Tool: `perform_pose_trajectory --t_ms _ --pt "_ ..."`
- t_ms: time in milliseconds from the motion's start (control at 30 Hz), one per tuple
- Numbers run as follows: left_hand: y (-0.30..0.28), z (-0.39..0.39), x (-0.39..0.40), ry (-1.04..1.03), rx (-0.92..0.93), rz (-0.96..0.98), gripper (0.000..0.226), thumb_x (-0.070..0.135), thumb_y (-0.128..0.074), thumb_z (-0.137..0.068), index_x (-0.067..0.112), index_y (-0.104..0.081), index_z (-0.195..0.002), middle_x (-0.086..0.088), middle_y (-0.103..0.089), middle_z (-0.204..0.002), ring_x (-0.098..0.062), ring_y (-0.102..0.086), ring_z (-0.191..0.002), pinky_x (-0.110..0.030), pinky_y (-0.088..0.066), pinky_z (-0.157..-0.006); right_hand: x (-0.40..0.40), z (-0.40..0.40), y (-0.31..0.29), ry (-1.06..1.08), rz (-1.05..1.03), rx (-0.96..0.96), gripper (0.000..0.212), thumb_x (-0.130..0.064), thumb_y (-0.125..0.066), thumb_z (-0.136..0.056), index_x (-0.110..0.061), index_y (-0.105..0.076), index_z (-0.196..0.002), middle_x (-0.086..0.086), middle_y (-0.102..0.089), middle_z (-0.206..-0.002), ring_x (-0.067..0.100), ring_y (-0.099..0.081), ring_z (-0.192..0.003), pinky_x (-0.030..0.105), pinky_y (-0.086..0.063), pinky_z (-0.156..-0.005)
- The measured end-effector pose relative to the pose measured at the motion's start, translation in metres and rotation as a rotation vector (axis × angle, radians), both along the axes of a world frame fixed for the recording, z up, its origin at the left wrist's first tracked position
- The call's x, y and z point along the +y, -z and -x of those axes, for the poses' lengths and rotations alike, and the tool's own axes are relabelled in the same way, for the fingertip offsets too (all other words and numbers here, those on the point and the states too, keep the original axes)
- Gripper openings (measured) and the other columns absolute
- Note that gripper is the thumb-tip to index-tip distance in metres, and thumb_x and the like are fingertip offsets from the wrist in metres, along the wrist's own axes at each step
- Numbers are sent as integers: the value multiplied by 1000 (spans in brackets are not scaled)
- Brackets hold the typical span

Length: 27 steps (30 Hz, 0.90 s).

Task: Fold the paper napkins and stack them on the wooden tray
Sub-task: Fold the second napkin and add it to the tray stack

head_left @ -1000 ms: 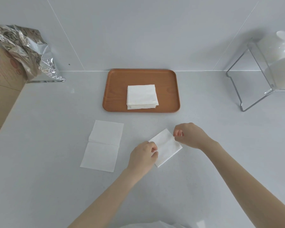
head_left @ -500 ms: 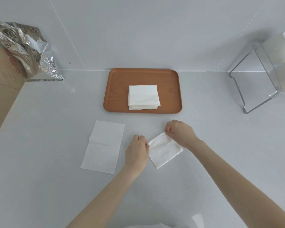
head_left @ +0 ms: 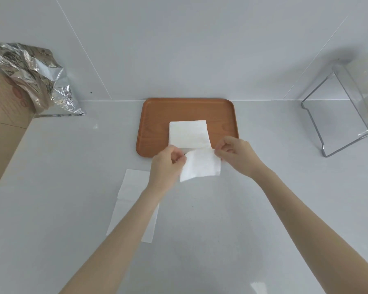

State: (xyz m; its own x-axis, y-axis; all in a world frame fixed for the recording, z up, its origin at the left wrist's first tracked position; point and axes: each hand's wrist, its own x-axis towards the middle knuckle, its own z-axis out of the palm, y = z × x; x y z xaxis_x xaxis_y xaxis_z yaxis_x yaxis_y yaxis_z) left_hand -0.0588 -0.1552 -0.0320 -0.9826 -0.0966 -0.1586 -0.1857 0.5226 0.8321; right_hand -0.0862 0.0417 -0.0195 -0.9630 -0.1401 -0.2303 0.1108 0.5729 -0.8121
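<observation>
A folded white napkin (head_left: 201, 166) hangs in the air just in front of the wooden tray (head_left: 157, 115). My left hand (head_left: 168, 166) pinches its upper left corner and my right hand (head_left: 236, 153) pinches its upper right corner. A stack of folded napkins (head_left: 188, 133) lies on the tray's near half, right behind the held napkin. An unfolded napkin (head_left: 132, 187) lies flat on the white counter to the left, partly hidden under my left forearm.
A cardboard box (head_left: 2, 132) with crumpled silver foil (head_left: 34, 75) on it stands at the far left. A clear acrylic stand (head_left: 340, 115) with white bowls sits at the far right. The wall runs right behind the tray.
Both hands have lifted the folded napkin off the counter and carried it away from me to the tray's near edge. The view has tilted so the tray sits lower.
</observation>
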Motion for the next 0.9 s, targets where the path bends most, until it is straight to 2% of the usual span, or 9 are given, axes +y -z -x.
perform_pose_trajectory --t_ms 67,167,267,367,433,533,600,733,900 --pt "-8 16 -5 -32 30 -35 4 12 -63 -77 16 -61 -76 2 -64 -72 -14 -57 -68 -11 -42 -62 -4 13 -5 5 26 13 11 -12 -59 -82 -18 -57 -74 3 -65 -73 11 -60 -63 22 -48 -64" --pt "-14 41 -14 -26 16 -57 2 15 -63 -77 15 -62 -78 -2 -65 -74 -17 -59 -68 -31 -48 -70 -9 32 -9 12 43 40 10 -10 -58 -82 -16 -57 -74 -5 -63 -64 -4 -57 -49 7 -44 -54" --pt "-15 67 -23 1 -9 -80 8 15 -64 -78 21 -60 -73 -1 -64 -72 -12 -60 -65 -36 -52 -68 -14 53 -7 24 41 54 5 -8 -58 -82 -12 -59 -78 -6 -61 -61 -3 -56 -47 9 -44 -56" --pt "-10 87 -29 11 -5 -71 16 14 -64 -77 26 -59 -69 5 -63 -66 6 -57 -51 -28 -52 -58 -18 69 -3 37 41 39 4 -8 -59 -81 -12 -61 -80 -5 -61 -64 6 -58 -54 20 -46 -61" --pt "-3 99 -32 18 -20 -51 13 15 -65 -76 25 -60 -70 6 -62 -65 10 -55 -50 -30 -51 -62 -20 80 3 47 37 37 6 -8 -59 -81 -13 -60 -79 -2 -61 -66 9 -58 -57 20 -45 -61" --pt "6 115 -33 32 -30 -15 5 16 -66 -76 19 -63 -75 5 -63 -66 5 -57 -55 -29 -48 -64 -23 94 13 66 30 25 6 -8 -59 -81 -14 -60 -79 4 -62 -71 12 -57 -60 23 -45 -61" --pt "12 124 -33 21 -30 4 3 16 -66 -76 17 -64 -77 -1 -65 -70 -8 -60 -66 -27 -46 -68 -25 103 21 88 44 13 5 -9 -60 -80 -14 -61 -79 4 -62 -71 12 -57 -60 24 -45 -63" --pt "23 134 -30 22 -23 65 8 16 -67 -76 12 -66 -82 -3 -64 -76 -12 -56 -70 -22 -42 -65 -26 111 39 137 50 6 6 -10 -61 -79 -16 -62 -78 -2 -60 -69 9 -56 -60 18 -44 -60" --pt "34 136 -29 33 -23 119 10 14 -67 -74 11 -65 -83 -1 -62 -75 -14 -56 -70 -22 -41 -67 -29 111 53 155 -27 61 10 -6 -61 -77 -16 -63 -76 -10 -54 -65 3 -50 -62 0 -38 -56"
